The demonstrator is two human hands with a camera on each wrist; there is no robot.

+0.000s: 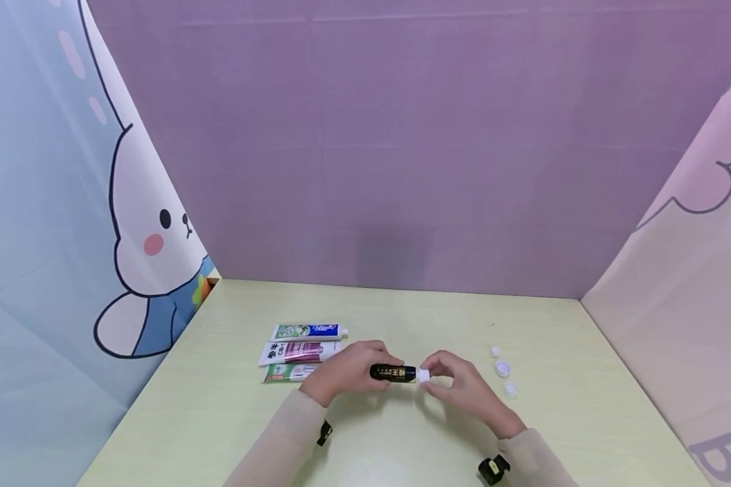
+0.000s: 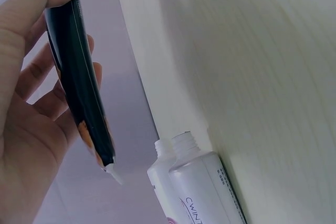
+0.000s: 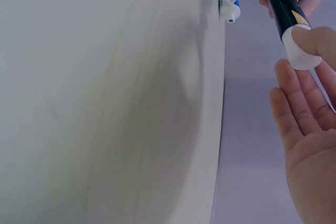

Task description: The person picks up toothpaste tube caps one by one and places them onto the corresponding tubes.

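Observation:
My left hand (image 1: 356, 367) grips a black toothpaste tube (image 1: 392, 373) with gold lettering, held level above the table. At the tube's right end is a white cap (image 1: 423, 375), pinched between the thumb and fingers of my right hand (image 1: 466, 389). The right wrist view shows the thumb lying on the cap (image 3: 299, 51), at the end of the black tube (image 3: 283, 6). Whether the cap is loose from the neck cannot be told. In the left wrist view, the thumb presses the black tube (image 2: 79, 72) against the fingers.
Left of my hands lie a blue-and-green tube (image 1: 307, 331), a white-and-purple tube (image 1: 301, 352) and a green-and-white tube (image 1: 289, 373), partly behind my left hand. Bare threaded necks (image 2: 184, 141) show on two tubes. Three white caps (image 1: 502, 368) lie at the right. A purple backdrop (image 1: 390, 149) stands behind.

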